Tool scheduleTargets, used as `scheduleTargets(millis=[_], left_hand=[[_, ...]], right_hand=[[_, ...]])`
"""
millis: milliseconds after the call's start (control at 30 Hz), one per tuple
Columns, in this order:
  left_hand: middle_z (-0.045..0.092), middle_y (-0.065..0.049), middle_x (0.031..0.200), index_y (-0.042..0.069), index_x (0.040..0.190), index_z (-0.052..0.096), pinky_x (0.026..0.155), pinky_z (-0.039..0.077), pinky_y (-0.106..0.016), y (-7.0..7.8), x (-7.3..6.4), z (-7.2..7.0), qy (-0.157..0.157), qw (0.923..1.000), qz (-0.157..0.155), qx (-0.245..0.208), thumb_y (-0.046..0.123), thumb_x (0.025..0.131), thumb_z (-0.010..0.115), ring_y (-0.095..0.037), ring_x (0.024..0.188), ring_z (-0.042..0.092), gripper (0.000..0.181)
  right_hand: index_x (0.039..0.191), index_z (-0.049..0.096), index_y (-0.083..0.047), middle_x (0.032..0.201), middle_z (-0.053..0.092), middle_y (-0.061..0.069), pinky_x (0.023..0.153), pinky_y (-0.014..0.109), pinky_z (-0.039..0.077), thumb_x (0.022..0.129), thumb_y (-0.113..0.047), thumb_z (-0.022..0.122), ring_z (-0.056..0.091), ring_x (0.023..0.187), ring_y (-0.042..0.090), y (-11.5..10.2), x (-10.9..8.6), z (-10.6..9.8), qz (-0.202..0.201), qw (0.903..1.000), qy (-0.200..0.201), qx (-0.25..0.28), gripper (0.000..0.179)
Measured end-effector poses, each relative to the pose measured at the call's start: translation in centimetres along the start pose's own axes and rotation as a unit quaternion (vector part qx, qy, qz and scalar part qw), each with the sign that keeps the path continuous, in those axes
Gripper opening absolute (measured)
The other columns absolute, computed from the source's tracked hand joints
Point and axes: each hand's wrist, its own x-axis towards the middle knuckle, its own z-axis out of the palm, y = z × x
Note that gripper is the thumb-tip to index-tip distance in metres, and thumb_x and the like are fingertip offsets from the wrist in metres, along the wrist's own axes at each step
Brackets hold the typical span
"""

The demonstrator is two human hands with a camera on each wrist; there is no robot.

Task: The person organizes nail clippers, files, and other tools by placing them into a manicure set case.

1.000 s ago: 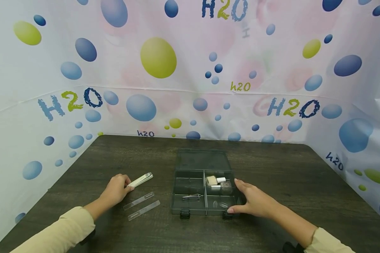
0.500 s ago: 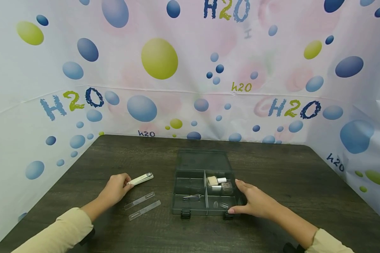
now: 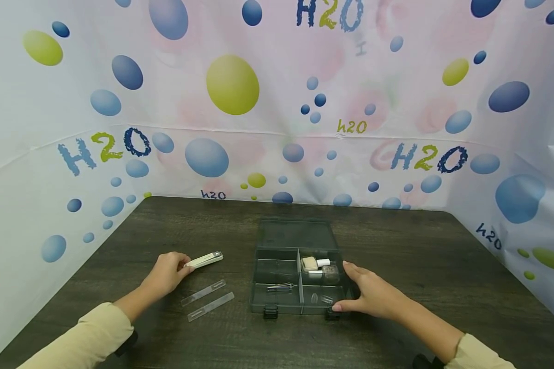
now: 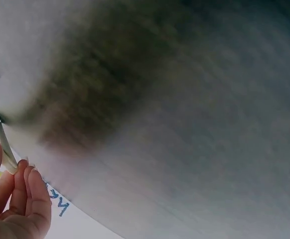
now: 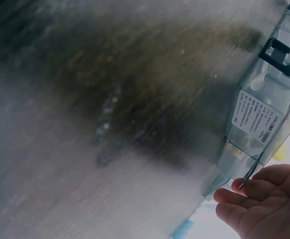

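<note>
In the head view my left hand (image 3: 166, 274) pinches the near end of a cream nail clipper (image 3: 205, 260), its metal head pointing away to the right. The left wrist view shows the clipper (image 4: 1, 144) between thumb and fingertips. My right hand (image 3: 376, 293) rests along the right side of a smoky, see-through divided box (image 3: 277, 309), thumb by the front right latch. In the right wrist view its extended fingers touch the box's edge. Nail polish bottles (image 3: 310, 264) lie in the back right compartment. A small metal implement (image 3: 280, 287) lies front left, small clear pieces (image 3: 325, 299) front right.
Two slim translucent cases (image 3: 211, 307) lie on the dark wooden table (image 3: 231, 343), between my left hand and the box. The box's lid (image 3: 297, 233) is folded back flat behind it. A printed curtain (image 3: 277, 102) borders the table at the back and sides.
My left hand and the nail clipper have shifted very slightly, the clipper now lying a little flatter in view. The right hand and the box stay where they were.
</note>
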Motion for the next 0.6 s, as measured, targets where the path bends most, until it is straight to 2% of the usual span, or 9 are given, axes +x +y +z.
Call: scheduleTargets(millis=[233, 600], left_hand=[[0.059, -0.004, 0.065, -0.005, 0.082, 0.067, 0.049, 0.037, -0.025, -0.14, -0.04, -0.24, -0.015, 0.9999, -0.003, -0.007, 0.003, 0.083, 0.065, -0.011, 0.056, 0.045, 0.008], [0.062, -0.008, 0.071, -0.011, 0.091, 0.065, 0.049, 0.039, -0.026, -0.26, -0.11, -0.60, -0.002, 1.0000, 0.004, -0.003, 0.001, 0.085, 0.062, -0.011, 0.058, 0.047, 0.014]], right_hand=[[0.141, 0.030, 0.009, 0.142, 0.035, 0.030, 0.098, 0.057, 0.040, 0.071, -0.065, 0.065, 0.040, 0.127, 0.046, 0.10, 0.00, 0.08, -0.004, 1.0000, 0.003, -0.004, 0.107], [0.141, 0.030, 0.008, 0.143, 0.034, 0.029, 0.098, 0.058, 0.039, 0.071, -0.065, 0.065, 0.039, 0.128, 0.046, 0.06, 0.00, -0.01, 0.002, 1.0000, -0.002, 0.000, 0.108]])
